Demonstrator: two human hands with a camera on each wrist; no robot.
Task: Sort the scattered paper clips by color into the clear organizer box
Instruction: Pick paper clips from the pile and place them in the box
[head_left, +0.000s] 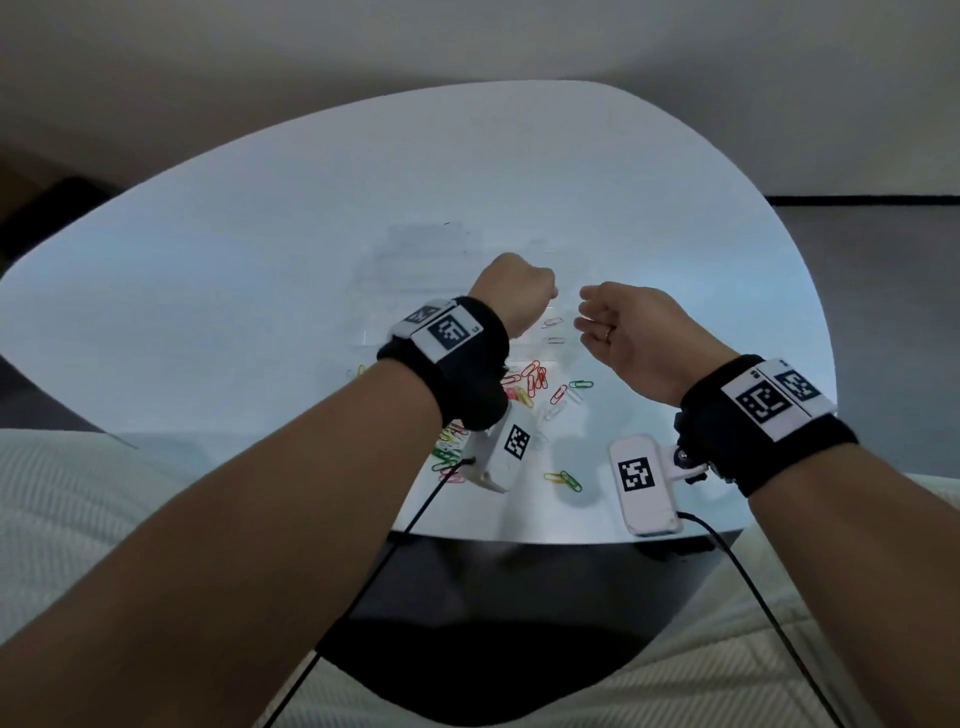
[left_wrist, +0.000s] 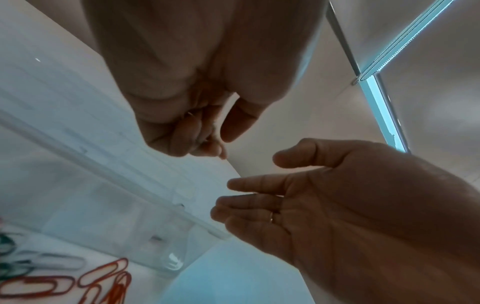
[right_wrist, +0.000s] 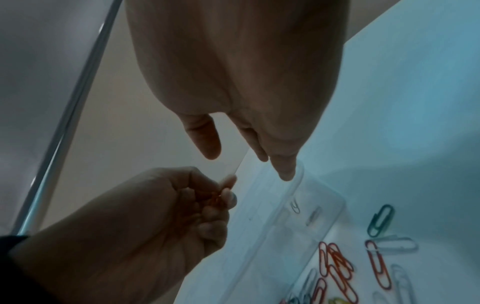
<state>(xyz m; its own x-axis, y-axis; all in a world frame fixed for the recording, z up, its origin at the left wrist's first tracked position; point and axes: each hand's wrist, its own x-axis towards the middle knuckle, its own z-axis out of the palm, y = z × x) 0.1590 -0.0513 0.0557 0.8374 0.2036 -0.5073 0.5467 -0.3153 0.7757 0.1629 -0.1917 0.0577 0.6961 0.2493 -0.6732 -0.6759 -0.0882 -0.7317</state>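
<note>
My left hand (head_left: 511, 291) is curled tight around a few red clips (right_wrist: 214, 198), near the middle of the head picture. My right hand (head_left: 631, 332) is beside it, not touching, with its fingers (left_wrist: 249, 184) loose and holding nothing. Both hang over the clear organizer box (right_wrist: 306, 218), which has two pale clips inside. Lower in the picture, scattered paper clips (head_left: 535, 382) of many colors lie on the white table (head_left: 234, 270).
</note>
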